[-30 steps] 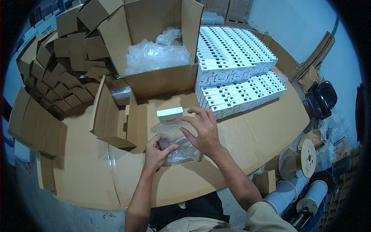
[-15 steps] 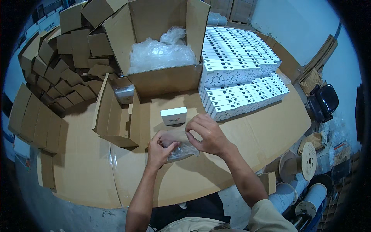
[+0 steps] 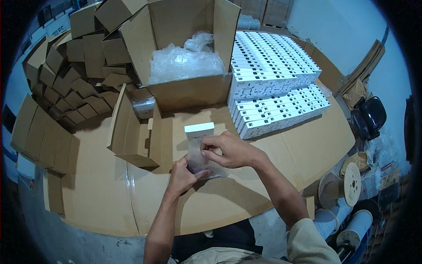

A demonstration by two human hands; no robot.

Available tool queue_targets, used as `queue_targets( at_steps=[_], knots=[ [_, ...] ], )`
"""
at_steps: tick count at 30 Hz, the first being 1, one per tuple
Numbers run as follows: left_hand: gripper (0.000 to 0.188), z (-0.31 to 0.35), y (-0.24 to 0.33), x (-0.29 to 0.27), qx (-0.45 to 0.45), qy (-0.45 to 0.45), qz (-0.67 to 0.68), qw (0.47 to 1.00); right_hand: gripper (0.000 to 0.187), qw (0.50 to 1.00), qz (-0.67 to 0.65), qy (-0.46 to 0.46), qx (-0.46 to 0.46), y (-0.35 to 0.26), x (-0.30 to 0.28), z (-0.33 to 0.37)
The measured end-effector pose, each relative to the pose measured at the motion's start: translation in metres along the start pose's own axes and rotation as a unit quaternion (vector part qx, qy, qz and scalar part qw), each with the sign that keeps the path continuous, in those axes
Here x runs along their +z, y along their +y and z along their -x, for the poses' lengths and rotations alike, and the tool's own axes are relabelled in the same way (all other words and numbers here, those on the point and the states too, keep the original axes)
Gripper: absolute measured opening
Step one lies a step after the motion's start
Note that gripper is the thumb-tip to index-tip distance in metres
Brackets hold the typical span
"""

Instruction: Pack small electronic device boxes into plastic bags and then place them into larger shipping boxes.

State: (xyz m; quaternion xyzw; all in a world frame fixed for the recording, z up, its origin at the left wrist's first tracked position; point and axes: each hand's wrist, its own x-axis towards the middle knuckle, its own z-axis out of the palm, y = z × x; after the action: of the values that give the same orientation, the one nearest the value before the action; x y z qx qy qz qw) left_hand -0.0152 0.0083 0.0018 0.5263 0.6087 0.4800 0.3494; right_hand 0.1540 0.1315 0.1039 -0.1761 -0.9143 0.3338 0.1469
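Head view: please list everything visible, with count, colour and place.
Plastic bag: 1, clear, centre
Small box: 1, white, beyond bag
Narrow carton: 1, brown, left of bag
Large carton: 1, brown, far side
Plastic wrap: heap, clear, inside large carton
Printed boxes: many, white, right of large carton
Other cartons: many, brown, left
Spools: several, mostly pale, lower right
Chair-like thing: 1, black, right
Tabletop: 1, brown, centre
Left grip: 1, bare, on bag
Right grip: 1, bare, at bag
Forearms: 2, bare, lower centre
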Motion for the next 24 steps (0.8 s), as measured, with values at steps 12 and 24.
queue_targets(
  at_steps=[12,24],
  knots=[
    [0.053,-0.003,-0.006,-0.002,-0.056,-0.008,0.022,0.998,0.015,0.937,-0.264,0.216,0.071,0.023,0.01,0.003],
    [0.051,-0.002,0.004,-0.015,-0.1,-0.02,0.06,0.993,0.029,0.869,-0.38,0.313,0.048,0.087,0.051,0.0]
  ],
)
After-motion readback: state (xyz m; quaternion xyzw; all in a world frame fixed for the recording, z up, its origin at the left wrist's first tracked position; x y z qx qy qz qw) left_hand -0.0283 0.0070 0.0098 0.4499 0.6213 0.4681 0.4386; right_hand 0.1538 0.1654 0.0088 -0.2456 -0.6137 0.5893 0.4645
